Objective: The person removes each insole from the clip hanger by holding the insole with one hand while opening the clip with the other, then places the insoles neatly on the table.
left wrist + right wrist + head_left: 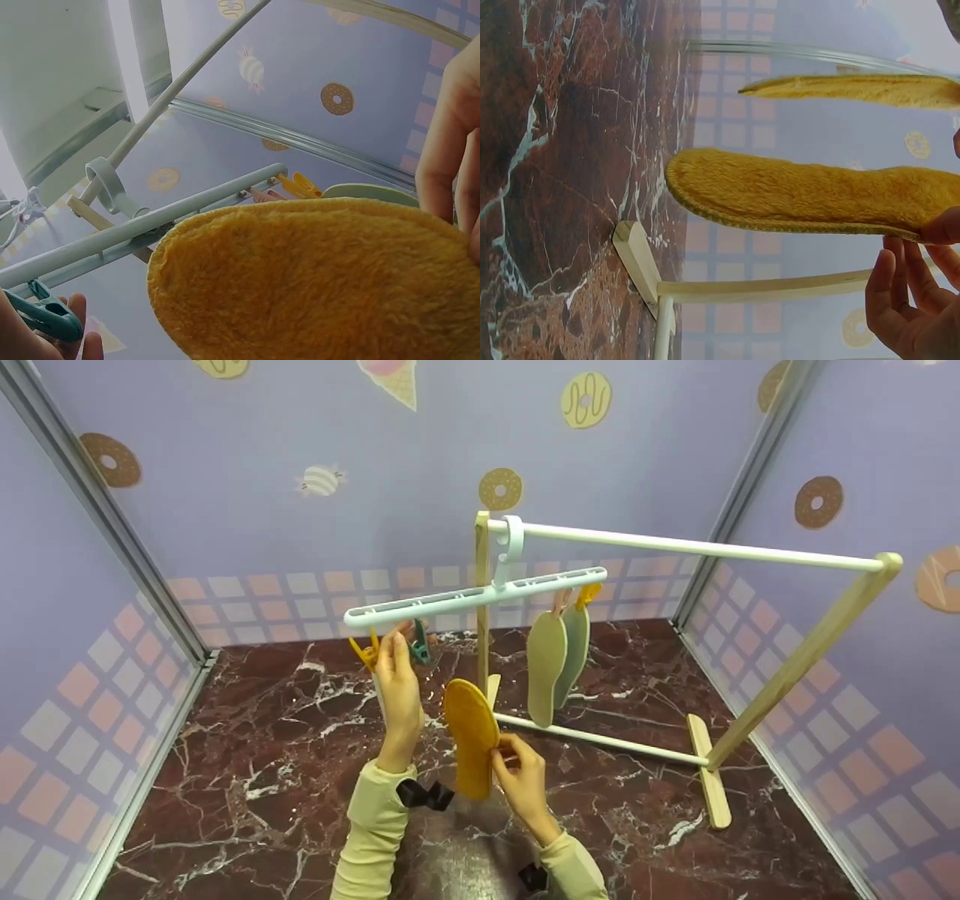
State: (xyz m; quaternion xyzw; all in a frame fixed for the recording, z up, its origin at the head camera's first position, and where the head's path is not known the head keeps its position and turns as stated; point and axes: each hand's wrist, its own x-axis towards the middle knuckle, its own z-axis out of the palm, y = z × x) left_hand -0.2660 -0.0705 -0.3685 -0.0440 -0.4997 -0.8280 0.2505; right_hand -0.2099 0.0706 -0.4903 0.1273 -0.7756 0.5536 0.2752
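Note:
A white clip hanger (pixel 420 607) hangs by its hook from the rack's top bar. My left hand (pixel 397 675) is under its left end, pinching a green clip (pixel 56 315). Beside that hand is a yellow clip (pixel 365 651). My right hand (pixel 523 780) holds a fuzzy mustard-yellow insole (pixel 471 739) upright by its side edge, thumb on one face. A second yellow insole (pixel 855 90) shows edge-on in the right wrist view; my left hand and forearm largely hide it in the head view. Two pale insoles (pixel 546 667) hang from pink and yellow clips at the hanger's right end.
The drying rack has wooden posts (pixel 810 660), a white top bar (pixel 675 544) and a low crossbar (pixel 600 740) near the dark red marble surface (pixel 262 780). Its right foot (pixel 709 772) extends towards me. Purple walls (pixel 420 472) enclose the space on three sides.

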